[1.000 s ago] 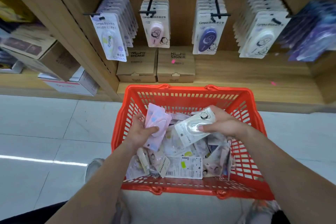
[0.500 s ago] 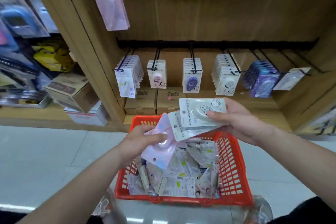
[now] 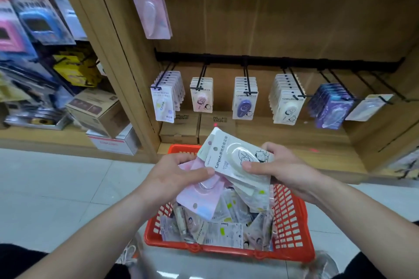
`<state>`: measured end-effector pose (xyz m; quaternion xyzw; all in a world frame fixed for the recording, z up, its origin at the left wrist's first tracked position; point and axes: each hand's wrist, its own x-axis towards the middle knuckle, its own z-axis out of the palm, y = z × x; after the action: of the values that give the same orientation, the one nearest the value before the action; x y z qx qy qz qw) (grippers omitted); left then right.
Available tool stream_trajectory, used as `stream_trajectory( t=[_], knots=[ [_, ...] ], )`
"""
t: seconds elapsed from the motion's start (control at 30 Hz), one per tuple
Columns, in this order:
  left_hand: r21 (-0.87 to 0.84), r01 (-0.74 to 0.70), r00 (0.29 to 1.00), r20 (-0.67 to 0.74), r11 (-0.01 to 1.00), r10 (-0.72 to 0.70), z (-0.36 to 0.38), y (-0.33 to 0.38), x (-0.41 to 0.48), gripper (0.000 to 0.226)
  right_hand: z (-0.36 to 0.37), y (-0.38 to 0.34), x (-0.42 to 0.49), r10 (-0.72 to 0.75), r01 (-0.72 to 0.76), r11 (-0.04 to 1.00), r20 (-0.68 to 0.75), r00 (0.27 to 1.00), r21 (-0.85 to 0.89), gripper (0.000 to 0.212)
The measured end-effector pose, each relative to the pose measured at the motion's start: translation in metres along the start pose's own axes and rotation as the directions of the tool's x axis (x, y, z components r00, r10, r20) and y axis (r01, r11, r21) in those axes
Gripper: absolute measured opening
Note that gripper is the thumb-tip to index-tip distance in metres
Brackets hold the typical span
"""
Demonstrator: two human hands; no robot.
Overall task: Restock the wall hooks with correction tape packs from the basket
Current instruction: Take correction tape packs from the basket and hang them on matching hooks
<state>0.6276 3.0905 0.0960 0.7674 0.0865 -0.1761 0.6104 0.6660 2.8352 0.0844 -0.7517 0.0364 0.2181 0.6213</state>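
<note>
White cardboard tape pack, pinched by right hand, tilts hole-end up toward black wire hooks; left hand seemingly grips pink card pack.

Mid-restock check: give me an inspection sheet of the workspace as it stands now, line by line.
Surface: pale tiled floor; wooden shelf ledge below the hooks.
Job's things: red basket holds many loose packs; black hook rail carries several loaded hooks; white pack and pink pack are held above the basket.
Clutter: brown cartons under the hooks; stacked boxes on the left shelf.
Grippers: left hand grips the pink pack; right hand grips the white pack, thumb on its blister.
Cables: nothing seen.
Surroundings: hanging pink pack alone on an upper hook; blurred goods at left.
</note>
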Motion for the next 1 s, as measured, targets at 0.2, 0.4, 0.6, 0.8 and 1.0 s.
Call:
stream_trajectory(
  t=[0.2,0.4,0.6,0.8,1.0],
  knots=[
    [-0.006,0.012,0.995,0.102,1.000,-0.012,-0.006,0.006,0.011,0.023,-0.013,-0.017,0.007,-0.011,0.084,0.968,0.297,0.955,-0.236,0.047],
    [0.095,0.044,0.998,0.041,0.995,-0.048,-0.014,0.004,0.034,0.059,-0.015,-0.010,0.026,-0.063,0.108,0.986,0.321,0.945,-0.125,0.036],
    [0.140,0.042,0.994,0.097,0.989,-0.056,-0.005,0.005,0.042,0.042,-0.010,-0.003,0.038,-0.138,0.140,0.990,0.205,0.969,0.005,0.023],
    [0.201,0.051,0.987,0.140,0.978,-0.080,0.001,0.005,0.045,0.039,-0.006,-0.006,0.036,-0.226,0.213,0.973,0.191,0.955,0.087,0.039],
    [0.231,0.015,0.995,0.088,0.973,-0.036,0.013,0.004,0.040,0.053,-0.004,-0.001,0.030,-0.201,0.183,0.979,0.266,0.943,0.088,0.040]
  ],
)
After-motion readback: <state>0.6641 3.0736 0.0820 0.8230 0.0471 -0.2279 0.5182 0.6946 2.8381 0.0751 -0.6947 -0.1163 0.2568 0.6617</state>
